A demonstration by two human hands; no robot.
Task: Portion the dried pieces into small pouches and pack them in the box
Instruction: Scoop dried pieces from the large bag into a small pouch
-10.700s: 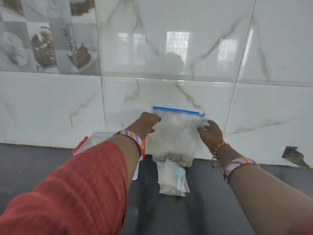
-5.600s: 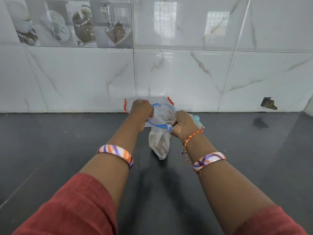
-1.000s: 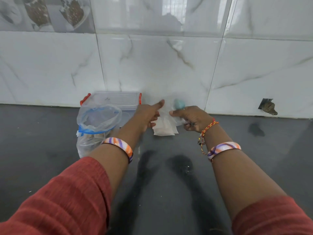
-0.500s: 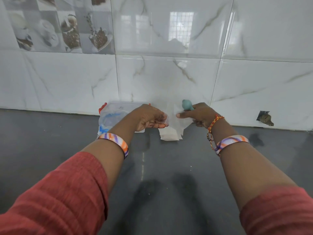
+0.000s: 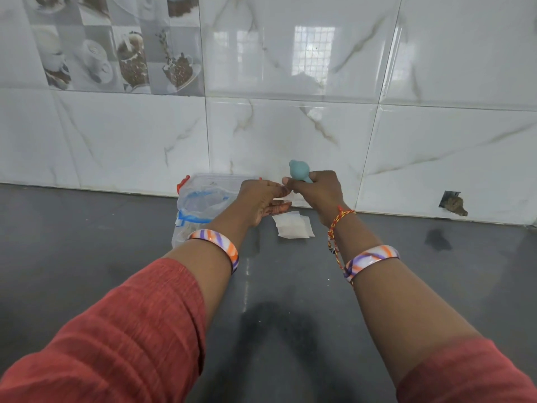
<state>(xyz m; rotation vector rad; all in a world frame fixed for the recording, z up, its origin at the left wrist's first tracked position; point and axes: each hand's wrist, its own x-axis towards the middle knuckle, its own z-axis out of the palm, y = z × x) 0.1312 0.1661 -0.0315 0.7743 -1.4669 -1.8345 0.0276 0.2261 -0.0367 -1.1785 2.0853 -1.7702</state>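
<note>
Presently the right hand (image 5: 318,191) is closed around a teal scoop (image 5: 299,171), bowl upward; the left hand (image 5: 261,200) meets it fingertip to fingertip, its hold unclear. Small pouches (image 5: 293,226) lie stacked on the dark counter (image 5: 87,242) just below. Left of them stands the opened zip bag (image 5: 197,209), against the clear box (image 5: 215,181) by the wall

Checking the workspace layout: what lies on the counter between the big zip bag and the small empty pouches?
Head view: only bare dark counter, with the left hand above it.
</note>
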